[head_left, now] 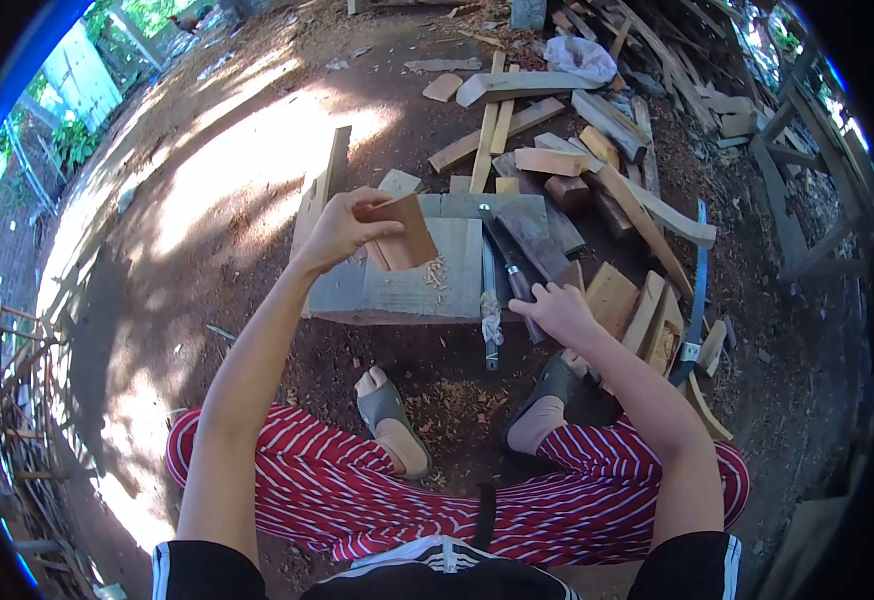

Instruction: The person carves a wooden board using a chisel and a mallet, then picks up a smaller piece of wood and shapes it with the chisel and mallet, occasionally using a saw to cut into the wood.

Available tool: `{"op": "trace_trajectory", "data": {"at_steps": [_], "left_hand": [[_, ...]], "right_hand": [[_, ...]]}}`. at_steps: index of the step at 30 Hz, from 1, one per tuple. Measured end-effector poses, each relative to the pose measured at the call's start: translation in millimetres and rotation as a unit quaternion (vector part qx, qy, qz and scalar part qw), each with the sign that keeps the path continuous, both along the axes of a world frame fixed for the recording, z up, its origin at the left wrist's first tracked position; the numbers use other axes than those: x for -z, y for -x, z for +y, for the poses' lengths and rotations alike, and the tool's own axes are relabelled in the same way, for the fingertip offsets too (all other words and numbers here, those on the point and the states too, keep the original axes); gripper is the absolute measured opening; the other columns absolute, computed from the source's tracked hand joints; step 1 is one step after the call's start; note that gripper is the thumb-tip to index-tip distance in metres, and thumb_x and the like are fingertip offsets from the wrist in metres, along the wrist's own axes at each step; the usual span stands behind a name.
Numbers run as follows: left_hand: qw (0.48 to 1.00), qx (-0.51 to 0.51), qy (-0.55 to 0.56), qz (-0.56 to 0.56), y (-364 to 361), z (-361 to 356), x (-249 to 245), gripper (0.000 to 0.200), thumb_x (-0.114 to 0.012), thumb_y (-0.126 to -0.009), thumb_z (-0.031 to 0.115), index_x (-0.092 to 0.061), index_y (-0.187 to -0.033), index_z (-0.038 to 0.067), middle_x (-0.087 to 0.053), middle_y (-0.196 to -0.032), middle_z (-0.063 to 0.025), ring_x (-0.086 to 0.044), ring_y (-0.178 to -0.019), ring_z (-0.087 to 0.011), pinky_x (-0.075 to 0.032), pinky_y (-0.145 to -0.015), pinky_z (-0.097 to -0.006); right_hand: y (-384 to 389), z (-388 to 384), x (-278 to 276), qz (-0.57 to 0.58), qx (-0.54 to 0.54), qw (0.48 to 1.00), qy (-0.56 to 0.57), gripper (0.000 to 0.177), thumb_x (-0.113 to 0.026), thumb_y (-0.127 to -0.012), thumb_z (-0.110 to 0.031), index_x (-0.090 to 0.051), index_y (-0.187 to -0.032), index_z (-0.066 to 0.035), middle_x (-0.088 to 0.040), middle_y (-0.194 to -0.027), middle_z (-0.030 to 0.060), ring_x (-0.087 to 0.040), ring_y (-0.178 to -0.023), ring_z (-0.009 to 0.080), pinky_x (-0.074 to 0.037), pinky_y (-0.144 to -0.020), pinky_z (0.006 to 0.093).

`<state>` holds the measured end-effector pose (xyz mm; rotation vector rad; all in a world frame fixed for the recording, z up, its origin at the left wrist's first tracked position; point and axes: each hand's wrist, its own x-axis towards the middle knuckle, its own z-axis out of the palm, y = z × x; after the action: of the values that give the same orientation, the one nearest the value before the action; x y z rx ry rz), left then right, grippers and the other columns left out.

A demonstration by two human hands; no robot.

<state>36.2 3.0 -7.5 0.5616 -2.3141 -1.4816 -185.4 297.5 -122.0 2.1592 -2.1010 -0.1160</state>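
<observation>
Striped trousers [357, 490] sit lowest. Left hand [335, 232] pinches a small wood piece [407, 235] above the block [397, 295]; right hand [557, 310] rests on the knife [529, 248] lying there, closure unclear. Shavings [435, 270] already dot the block; knife not yet lifted.

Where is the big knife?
In the head view the big knife lies on the right end of the wooden block, blade pointing away, with the right hand at its handle.
</observation>
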Motion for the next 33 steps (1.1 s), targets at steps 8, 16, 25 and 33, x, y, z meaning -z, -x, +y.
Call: {"op": "trace_trajectory", "data": {"at_steps": [8, 16, 25, 33], "left_hand": [[0.950, -0.060, -0.302, 0.058, 3.7, 21.6, 26.6, 0.039, -0.079, -0.084, 0.017, -0.064, -0.118, 0.007, -0.069, -0.105, -0.0019, -0.065, -0.093, -0.0100, -0.054, -0.081, -0.0271], [0.798, -0.337, -0.458, 0.199, 42.2, 67.7, 27.7, 0.034, -0.065, -0.094, 0.041, -0.066, -0.102, 0.007, -0.065, -0.095, -0.0016, -0.062, -0.084, -0.0119, -0.053, -0.076, -0.0292], [0.843, -0.313, -0.376, 0.225, 36.2, 70.9, 24.0, 0.049, -0.061, -0.093, 0.054, -0.064, -0.102, 0.006, -0.065, -0.086, -0.0035, -0.062, -0.073, -0.0125, -0.053, -0.066, -0.0294], [0.781, -0.292, -0.513, 0.204, 37.6, 78.7, 21.1, 0.053, -0.060, -0.091, 0.058, -0.063, -0.101, 0.006, -0.066, -0.088, -0.0067, -0.066, -0.076, -0.0171, -0.057, -0.067, -0.0347]], "right_hand": [[-41.8, -77.6, -59.4, -0.558, 0.100, 0.793, 0.222, 0.026, -0.051, -0.099, -0.031, -0.063, -0.101, -0.008, -0.058, -0.080, 0.0081, -0.061, -0.076, 0.0213, -0.048, -0.062, 0.0355], [-85.5, -88.3, -93.1, -0.775, 0.108, 0.605, 0.149, 0.039, -0.049, -0.102, -0.034, -0.055, -0.087, 0.002, -0.049, -0.073, -0.0017, -0.041, -0.073, 0.0080, -0.037, -0.064, 0.0275], [-90.2, -93.4, -105.9, -0.804, 0.090, 0.577, 0.109, 0.031, -0.047, -0.102, -0.027, -0.048, -0.078, -0.007, -0.040, -0.073, -0.0049, -0.040, -0.070, 0.0027, -0.035, -0.059, 0.0229], [-101.4, -92.5, -115.8, -0.850, 0.082, 0.508, 0.109, 0.027, -0.045, -0.102, -0.024, -0.053, -0.082, -0.009, -0.050, -0.072, -0.0038, -0.048, -0.062, 0.0022, -0.040, -0.049, 0.0211]]}}
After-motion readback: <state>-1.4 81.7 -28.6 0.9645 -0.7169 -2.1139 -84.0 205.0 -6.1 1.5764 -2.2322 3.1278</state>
